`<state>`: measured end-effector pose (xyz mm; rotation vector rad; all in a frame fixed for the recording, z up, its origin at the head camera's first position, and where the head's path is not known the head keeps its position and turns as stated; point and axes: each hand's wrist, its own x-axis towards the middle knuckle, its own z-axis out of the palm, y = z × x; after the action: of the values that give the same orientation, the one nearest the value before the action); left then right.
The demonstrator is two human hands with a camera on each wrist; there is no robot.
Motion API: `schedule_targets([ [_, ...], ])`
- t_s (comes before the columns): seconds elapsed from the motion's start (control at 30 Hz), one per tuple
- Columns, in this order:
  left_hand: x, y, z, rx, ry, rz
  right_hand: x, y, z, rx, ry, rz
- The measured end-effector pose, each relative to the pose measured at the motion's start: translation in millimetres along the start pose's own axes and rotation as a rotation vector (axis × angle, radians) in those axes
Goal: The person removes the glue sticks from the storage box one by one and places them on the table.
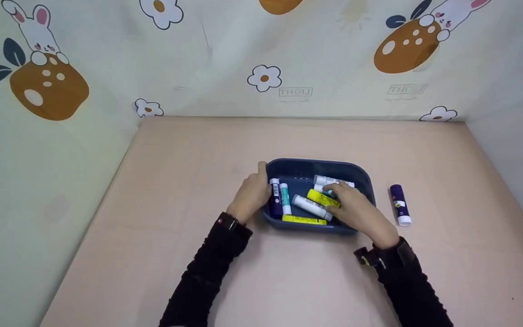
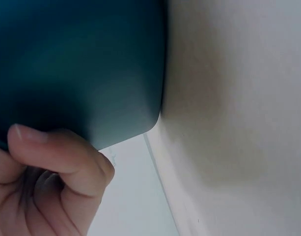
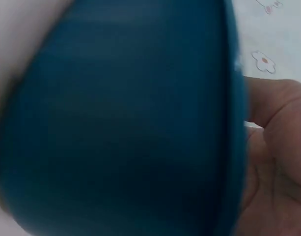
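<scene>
A dark blue plastic tub point(image 1: 295, 165) stands on the table with several glue sticks inside. My left hand point(image 1: 251, 193) grips its left rim; in the left wrist view the thumb point(image 2: 37, 140) lies against the tub's wall. My right hand point(image 1: 359, 211) reaches over the right rim, thumb and fingers spread apart above the sticks. Under and beside its fingertips lie a yellow glue stick point(image 1: 323, 198), a white one point(image 1: 311, 207) and a partly hidden white-and-teal one. At the tub's left end are a purple stick point(image 1: 275, 200) and a teal one point(image 1: 285, 198).
Another purple glue stick point(image 1: 399, 203) with a white end lies on the table right of the tub. One yellow stick point(image 1: 304, 220) rests along the tub's near wall. Patterned walls point(image 1: 216, 81) border the pinkish tabletop point(image 1: 175, 181) at the back and sides.
</scene>
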<state>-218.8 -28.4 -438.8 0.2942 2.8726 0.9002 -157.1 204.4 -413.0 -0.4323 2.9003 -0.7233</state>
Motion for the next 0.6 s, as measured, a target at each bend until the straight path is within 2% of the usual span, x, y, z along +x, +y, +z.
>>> schedule_targets([
  [0.3,0.3,0.2,-0.4,0.005,-0.01,-0.024,4.5,2.2,10.3,0.013,0.048,-0.066],
  [0.4,0.4,0.4,-0.3,0.006,-0.011,-0.028,4.2,3.1,11.0,0.018,0.031,-0.082],
  [0.6,0.9,0.6,0.7,0.01,-0.02,-0.044,4.0,3.4,15.2,0.008,-0.042,-0.059],
])
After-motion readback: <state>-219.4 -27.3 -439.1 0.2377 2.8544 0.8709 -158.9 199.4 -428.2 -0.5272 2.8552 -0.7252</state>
